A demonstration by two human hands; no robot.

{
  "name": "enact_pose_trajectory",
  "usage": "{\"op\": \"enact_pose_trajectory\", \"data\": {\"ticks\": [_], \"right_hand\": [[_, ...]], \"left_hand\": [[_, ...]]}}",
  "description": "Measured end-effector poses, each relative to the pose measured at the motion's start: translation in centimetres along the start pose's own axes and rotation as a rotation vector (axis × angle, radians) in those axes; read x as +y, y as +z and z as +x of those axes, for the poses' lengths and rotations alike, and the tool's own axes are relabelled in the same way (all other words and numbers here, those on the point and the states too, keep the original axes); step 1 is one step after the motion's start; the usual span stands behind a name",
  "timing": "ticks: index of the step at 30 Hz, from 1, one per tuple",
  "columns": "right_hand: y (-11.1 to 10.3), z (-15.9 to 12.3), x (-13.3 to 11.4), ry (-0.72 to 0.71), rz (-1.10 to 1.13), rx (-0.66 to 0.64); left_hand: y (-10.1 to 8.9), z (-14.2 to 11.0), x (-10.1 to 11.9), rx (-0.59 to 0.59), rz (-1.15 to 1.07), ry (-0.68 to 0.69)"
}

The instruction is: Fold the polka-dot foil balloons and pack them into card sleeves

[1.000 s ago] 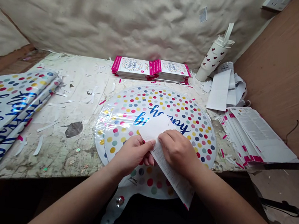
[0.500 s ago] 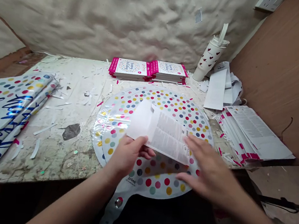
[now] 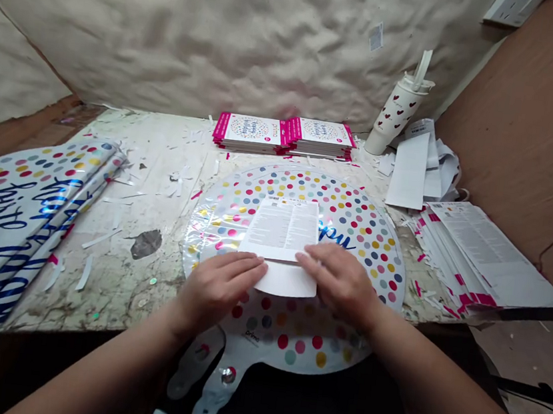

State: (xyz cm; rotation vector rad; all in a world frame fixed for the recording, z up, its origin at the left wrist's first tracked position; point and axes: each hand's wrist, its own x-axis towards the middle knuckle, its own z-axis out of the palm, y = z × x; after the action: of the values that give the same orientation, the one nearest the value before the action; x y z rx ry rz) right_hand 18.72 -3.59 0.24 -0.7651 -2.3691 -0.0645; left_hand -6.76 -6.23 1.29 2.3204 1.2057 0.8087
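A white printed paper envelope (image 3: 281,228) has its text side up and its plain flap (image 3: 287,280) toward me. It is over a stack of flat, dotted foil balloons (image 3: 285,336), whose blue lettering shows partly beside it. My left hand (image 3: 221,287) holds the envelope's left side near the flap fold, fingers together on top and thumb hidden. My right hand (image 3: 340,282) grips the right side at the same fold, its fingertips on the paper. The balloon's tail (image 3: 218,388) hangs over the table's front edge.
Folded balloons (image 3: 26,230) lie at left. Pink-edged packets (image 3: 255,130) are stacked at the back. A tumbler with hearts (image 3: 396,111) stands beside loose papers (image 3: 409,169). More printed envelopes (image 3: 492,254) are piled at right. Paper scraps litter the worn table (image 3: 129,296).
The envelope has turned so its flap faces me. My right hand has come in from the right onto it, and my left hand has shifted to its left side.
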Motion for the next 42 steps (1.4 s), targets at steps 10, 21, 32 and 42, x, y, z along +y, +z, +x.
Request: {"op": "enact_pose_trajectory", "data": {"ticks": [10,21,32,42], "right_hand": [[1.9,-3.1,-2.6,0.034,-0.039,-0.305],[2.6,0.7,-0.1,0.232,0.049,-0.383],[1.4,1.9,-3.1,0.029,-0.285,-0.489],[0.9,0.0,-5.0,0.008,-0.226,-0.184]], "left_hand": [[3.5,-1.5,-0.4,-0.261,0.161,0.131],[3.4,0.7,-1.7,-0.125,0.263,0.006],[0.3,-2.1,3.3,-0.275,-0.948,-0.901],[4.2,0.8,3.2,0.300,-1.604,-1.224]]}}
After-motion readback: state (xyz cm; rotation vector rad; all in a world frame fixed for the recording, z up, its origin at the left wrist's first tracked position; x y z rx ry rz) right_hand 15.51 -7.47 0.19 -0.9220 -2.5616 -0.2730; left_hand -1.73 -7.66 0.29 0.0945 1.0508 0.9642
